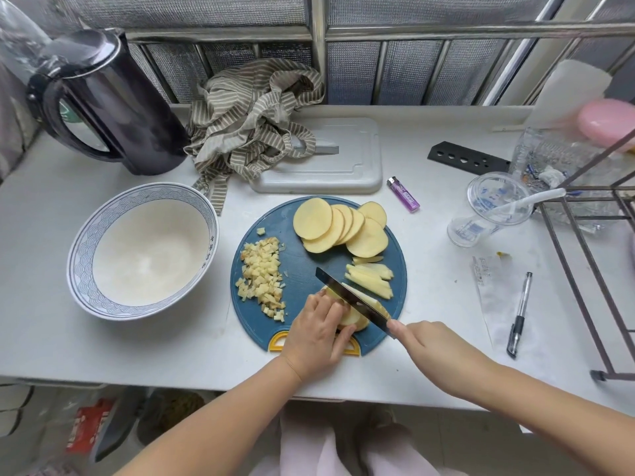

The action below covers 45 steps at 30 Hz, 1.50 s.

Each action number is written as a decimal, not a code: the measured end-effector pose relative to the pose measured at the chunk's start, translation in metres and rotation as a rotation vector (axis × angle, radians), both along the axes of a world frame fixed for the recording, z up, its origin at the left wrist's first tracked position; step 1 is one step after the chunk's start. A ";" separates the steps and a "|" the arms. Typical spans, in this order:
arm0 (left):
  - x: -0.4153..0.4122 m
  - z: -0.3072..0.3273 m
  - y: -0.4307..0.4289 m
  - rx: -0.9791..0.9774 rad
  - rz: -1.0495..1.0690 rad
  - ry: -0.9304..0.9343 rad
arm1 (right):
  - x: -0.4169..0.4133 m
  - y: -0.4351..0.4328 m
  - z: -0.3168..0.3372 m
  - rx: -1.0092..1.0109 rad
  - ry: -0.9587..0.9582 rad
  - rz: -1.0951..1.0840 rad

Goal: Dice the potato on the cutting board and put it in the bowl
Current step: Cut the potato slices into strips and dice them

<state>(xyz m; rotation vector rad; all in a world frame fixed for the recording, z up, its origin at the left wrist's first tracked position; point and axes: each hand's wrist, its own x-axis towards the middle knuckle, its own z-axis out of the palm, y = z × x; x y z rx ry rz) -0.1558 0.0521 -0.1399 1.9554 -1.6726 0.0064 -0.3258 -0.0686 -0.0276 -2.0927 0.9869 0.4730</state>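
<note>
A round blue cutting board [302, 266] lies in the middle of the counter. On its far side sits a fan of round potato slices [338, 228]. Potato strips [372, 280] lie at its right, and a pile of small dice [263, 276] at its left. My left hand [318, 333] curls over a stack of slices [350, 319] near the board's front edge and holds it down. My right hand [431, 352] grips the handle of a dark knife [354, 298], whose blade lies across that stack. A white bowl with a blue pattern [142, 250] stands left of the board, with nothing in it.
A black kettle [113, 104] stands at the back left, a striped cloth [251, 121] and a grey board [330, 156] behind the cutting board. A purple lighter [403, 194], a plastic cup [491, 207], a pen [520, 314] and a metal rack [591, 255] lie to the right.
</note>
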 end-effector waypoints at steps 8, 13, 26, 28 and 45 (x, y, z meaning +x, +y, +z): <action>0.001 -0.002 -0.001 -0.017 -0.015 0.026 | 0.005 0.000 -0.006 0.032 -0.012 0.003; 0.002 0.000 -0.003 -0.045 -0.033 0.025 | 0.013 0.003 -0.023 0.032 -0.015 -0.005; 0.003 -0.007 0.000 0.025 0.000 0.075 | 0.011 -0.024 -0.044 0.326 -0.103 -0.246; 0.004 -0.007 0.000 0.028 -0.001 0.093 | 0.010 -0.026 -0.044 0.393 -0.107 -0.260; 0.009 -0.005 0.003 -0.046 -0.067 0.061 | -0.004 -0.007 0.006 0.225 -0.054 -0.235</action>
